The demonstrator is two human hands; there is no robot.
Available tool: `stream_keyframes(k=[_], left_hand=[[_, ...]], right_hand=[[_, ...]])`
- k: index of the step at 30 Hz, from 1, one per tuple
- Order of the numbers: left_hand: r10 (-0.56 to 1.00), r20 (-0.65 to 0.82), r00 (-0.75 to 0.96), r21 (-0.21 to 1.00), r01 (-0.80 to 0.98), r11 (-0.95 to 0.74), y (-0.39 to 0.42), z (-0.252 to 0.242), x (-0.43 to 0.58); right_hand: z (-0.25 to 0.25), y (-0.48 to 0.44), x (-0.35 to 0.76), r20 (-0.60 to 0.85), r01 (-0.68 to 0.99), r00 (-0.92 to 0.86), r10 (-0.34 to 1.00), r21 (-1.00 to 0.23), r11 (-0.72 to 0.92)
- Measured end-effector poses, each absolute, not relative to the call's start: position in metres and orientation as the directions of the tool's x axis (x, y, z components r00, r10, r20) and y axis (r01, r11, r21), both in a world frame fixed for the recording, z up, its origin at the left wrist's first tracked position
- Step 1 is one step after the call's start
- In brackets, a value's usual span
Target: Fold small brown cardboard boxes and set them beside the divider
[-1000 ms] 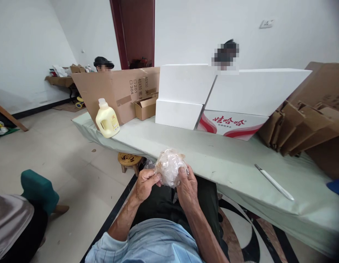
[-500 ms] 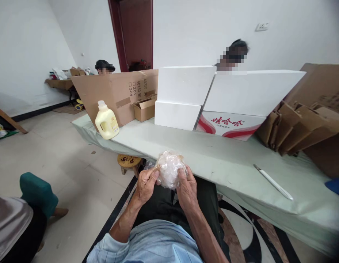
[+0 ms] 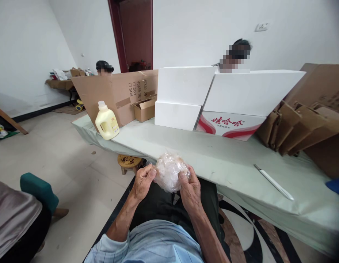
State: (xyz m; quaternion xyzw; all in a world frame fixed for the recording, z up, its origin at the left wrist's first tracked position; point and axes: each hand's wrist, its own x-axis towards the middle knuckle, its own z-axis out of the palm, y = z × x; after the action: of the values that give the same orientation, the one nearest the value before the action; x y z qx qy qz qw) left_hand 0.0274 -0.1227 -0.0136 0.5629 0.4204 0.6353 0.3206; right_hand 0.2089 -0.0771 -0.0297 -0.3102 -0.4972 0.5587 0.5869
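Observation:
A crumpled bundle of clear plastic film is held up in front of me, over my lap at the near edge of the table. My left hand is closed, pinching the film's left side between thumb and fingers. On the other side my right hand grips the bundle, its thumb lying on top and the fingers behind it. Whether anything is wrapped inside the film cannot be made out.
On the green-covered table lies a white-handled knife at right. A yellow jug, a small carton, white boxes and folded cardboard line the back. Two people are behind them. A stool stands below.
My hands have moved slightly apart, and the film between them looks a little wider and rounder. The seated person at lower left has shifted a little to the right.

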Motion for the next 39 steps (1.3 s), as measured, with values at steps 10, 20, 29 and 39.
stream_keyframes(k=[10, 20, 29, 39], left_hand=[[0.868, 0.455, -0.198, 0.891, 0.099, -0.444, -0.131, -0.007, 0.030], [0.829, 0.493, -0.264, 0.869, 0.115, -0.480, -0.138, 0.005, 0.035], [0.903, 0.218, -0.371, 0.904, -0.271, -0.330, -0.130, -0.002, 0.046], [0.779, 0.558, -0.288, 0.813, 0.379, -0.442, -0.138, -0.002, 0.046]], right_hand=[[-0.029, -0.074, 0.211, 0.169, -0.403, -0.080, 0.982, -0.907, 0.123], [-0.023, -0.078, 0.211, 0.151, -0.449, -0.070, 0.986, -0.888, 0.105], [-0.030, -0.077, 0.211, 0.173, -0.405, -0.082, 0.981, -0.906, 0.126], [-0.012, -0.079, 0.220, 0.304, -0.188, -0.074, 0.950, -0.940, 0.286]])
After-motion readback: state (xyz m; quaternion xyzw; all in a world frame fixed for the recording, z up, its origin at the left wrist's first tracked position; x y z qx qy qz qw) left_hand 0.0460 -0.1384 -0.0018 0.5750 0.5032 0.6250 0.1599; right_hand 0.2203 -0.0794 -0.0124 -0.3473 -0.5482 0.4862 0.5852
